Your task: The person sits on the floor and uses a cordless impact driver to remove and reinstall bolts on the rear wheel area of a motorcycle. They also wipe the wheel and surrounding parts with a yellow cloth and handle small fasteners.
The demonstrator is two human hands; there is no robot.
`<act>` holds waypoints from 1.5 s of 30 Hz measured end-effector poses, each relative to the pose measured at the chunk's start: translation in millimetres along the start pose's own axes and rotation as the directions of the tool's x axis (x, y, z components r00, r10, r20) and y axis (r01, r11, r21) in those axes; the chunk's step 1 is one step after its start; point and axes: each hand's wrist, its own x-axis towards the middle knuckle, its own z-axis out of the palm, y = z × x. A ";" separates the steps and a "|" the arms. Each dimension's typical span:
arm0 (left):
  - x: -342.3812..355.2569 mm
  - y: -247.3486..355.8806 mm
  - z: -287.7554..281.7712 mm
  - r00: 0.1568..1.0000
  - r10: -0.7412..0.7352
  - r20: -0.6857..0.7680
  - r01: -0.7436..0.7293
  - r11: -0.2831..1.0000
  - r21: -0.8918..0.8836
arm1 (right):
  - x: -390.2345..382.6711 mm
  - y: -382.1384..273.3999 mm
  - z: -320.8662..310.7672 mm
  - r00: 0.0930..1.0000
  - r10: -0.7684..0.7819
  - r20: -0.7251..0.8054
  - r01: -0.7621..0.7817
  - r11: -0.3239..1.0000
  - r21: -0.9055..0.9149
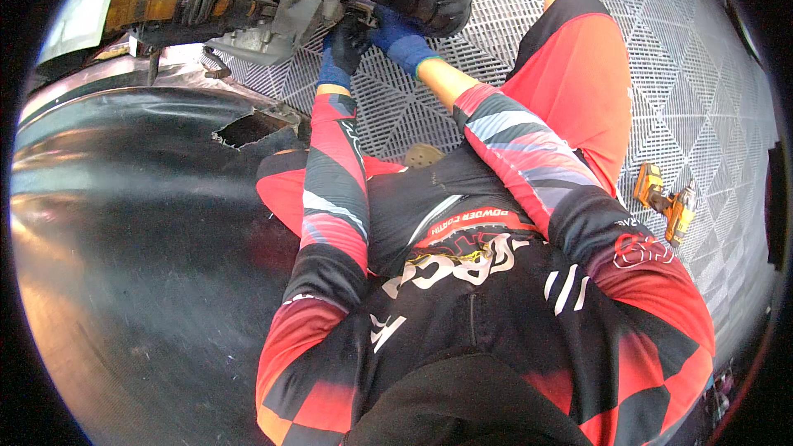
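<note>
Both my hands are gloved and reach up to a metal bracket (360, 11) beside a tire (448, 2). My left hand (347, 43), in a black and blue glove, has its fingers curled closed just below the bracket. What lies inside its grip is hidden. Close beside it, my right hand (398, 36) in a blue glove presses in against the bracket and the tire; its fingers are out of sight. To the left of the hands sits a grey cast metal housing (281, 26), joined to an orange shock absorber (144, 7) with a dark coil.
A large black curved panel (140, 223) with a jagged torn hole (252, 128) fills the left side. On the grey slatted floor tiles (686, 74) to the right lies a yellow and black cordless power tool (666, 203). My bent knee (578, 83) stands right of my arms.
</note>
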 end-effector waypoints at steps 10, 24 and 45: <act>6.5 -3.1 -7.7 0.985 0.115 0.127 -0.120 0.992 0.031 | -9.3 16.8 7.2 0.998 0.023 -0.061 -0.021 0.999 0.043; 7.6 -2.9 -13.4 0.804 0.458 0.379 -0.583 0.487 0.650 | -6.2 26.6 19.4 0.991 0.073 -0.111 -0.076 0.997 -0.019; 11.4 -0.4 6.0 0.908 0.412 0.073 -0.310 0.547 0.778 | 0.9 28.1 23.0 0.993 0.073 -0.088 -0.073 0.997 0.000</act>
